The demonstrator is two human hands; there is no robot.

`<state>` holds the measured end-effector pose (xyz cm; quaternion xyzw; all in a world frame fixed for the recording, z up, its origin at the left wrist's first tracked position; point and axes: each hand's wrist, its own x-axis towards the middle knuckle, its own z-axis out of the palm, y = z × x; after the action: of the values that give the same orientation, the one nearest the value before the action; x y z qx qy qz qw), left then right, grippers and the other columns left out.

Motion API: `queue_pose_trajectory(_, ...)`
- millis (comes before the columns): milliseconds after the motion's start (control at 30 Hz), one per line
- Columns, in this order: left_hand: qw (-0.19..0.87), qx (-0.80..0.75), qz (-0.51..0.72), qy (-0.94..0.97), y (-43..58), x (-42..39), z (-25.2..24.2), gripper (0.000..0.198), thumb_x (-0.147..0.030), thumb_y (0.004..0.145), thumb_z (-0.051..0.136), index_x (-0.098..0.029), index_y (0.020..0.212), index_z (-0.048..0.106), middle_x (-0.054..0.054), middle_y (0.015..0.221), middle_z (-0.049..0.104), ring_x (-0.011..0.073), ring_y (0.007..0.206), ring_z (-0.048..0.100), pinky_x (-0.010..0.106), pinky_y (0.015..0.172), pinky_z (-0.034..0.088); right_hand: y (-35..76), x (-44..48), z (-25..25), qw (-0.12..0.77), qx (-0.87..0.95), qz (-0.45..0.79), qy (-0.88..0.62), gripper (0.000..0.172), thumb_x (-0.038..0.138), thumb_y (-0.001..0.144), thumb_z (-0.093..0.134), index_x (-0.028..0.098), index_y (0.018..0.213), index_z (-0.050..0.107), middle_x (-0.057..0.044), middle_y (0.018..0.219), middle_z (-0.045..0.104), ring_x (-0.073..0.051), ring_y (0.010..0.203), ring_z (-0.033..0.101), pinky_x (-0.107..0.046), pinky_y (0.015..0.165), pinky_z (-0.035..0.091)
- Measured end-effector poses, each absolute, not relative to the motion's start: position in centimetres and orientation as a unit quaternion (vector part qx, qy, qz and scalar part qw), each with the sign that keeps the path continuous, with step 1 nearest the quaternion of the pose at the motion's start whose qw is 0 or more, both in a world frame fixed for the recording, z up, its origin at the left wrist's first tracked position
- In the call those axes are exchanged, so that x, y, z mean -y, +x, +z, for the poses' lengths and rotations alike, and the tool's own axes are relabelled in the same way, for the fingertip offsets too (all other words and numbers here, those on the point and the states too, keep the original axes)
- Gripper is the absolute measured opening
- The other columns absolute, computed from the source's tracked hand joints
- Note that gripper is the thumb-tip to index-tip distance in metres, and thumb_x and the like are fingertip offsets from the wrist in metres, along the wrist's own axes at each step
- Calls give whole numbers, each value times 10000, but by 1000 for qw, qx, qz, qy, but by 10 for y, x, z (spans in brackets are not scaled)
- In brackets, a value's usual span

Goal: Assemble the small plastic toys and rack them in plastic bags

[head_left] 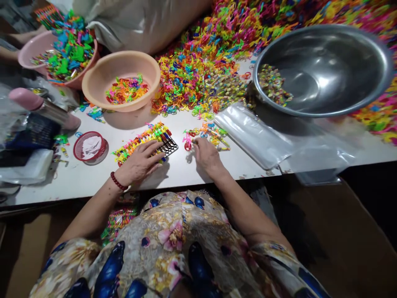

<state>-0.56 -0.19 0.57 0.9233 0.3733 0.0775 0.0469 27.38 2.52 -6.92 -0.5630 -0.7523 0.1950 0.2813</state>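
Note:
My left hand (141,160), with a dark red bead bracelet at the wrist, lies with fingers stretched and apart over a black plastic rack (170,145). Rows of small bright plastic pieces (155,131) fill much of this rack, while its right end shows bare slots. Just right of it, my right hand (207,155) pinches a small pink-and-red plastic piece (187,142) with a round, wheel-like part. The fingertips partly hide where they grip it. More loose small pieces (217,134) lie on the table behind my right hand.
A peach basin (124,103) holds small pieces, and a large steel bowl (328,95) stands right. Clear plastic bags (251,134) overhang the front edge. A red mesh basket (77,154), a pink-capped bottle (46,108) and a pink basin (91,76) stand left. Colourful pieces (186,78) heap behind.

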Motion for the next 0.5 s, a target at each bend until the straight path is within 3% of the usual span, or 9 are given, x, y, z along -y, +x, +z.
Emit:
queue_pose_trajectory(67, 37, -380, 85, 920, -8, 5, 4, 404, -303, 963, 563, -230, 1361, 549, 116, 1439, 563, 302, 1386, 445, 558, 1134, 405, 256, -22, -69, 320, 718, 331, -522, 201, 228, 962, 421, 184, 1095, 566, -61, 910, 655, -194, 759, 558, -321, 719, 440)
queue_pose_trajectory(167, 49, -375, 109, 919, -9, 7, -1, 469, -278, 957, 571, -192, 1412, 494, 134, 1409, 583, 292, 1363, 482, 534, 1131, 440, 227, -20, -72, 342, 691, 447, -453, 126, 262, 932, 493, 197, 990, 584, -18, 841, 648, -163, 712, 556, -288, 679, 444)
queue_pose_trajectory(333, 75, -381, 143, 910, -10, 8, -6, 454, -246, 965, 544, -166, 1406, 470, 178, 1506, 476, 287, 1388, 485, 513, 1117, 489, 197, -28, -84, 398, 715, 444, -366, 161, 317, 938, 546, 181, 889, 616, -42, 905, 621, -178, 845, 572, -300, 772, 470)
queue_pose_trajectory(500, 74, -390, 149, 906, -11, 9, -9, 441, -286, 970, 544, -165, 1388, 470, 184, 1481, 490, 290, 1375, 501, 500, 1102, 510, 193, -44, -103, 350, 782, 403, -321, 163, 190, 945, 483, 181, 833, 601, -38, 846, 594, -173, 808, 552, -293, 768, 465)
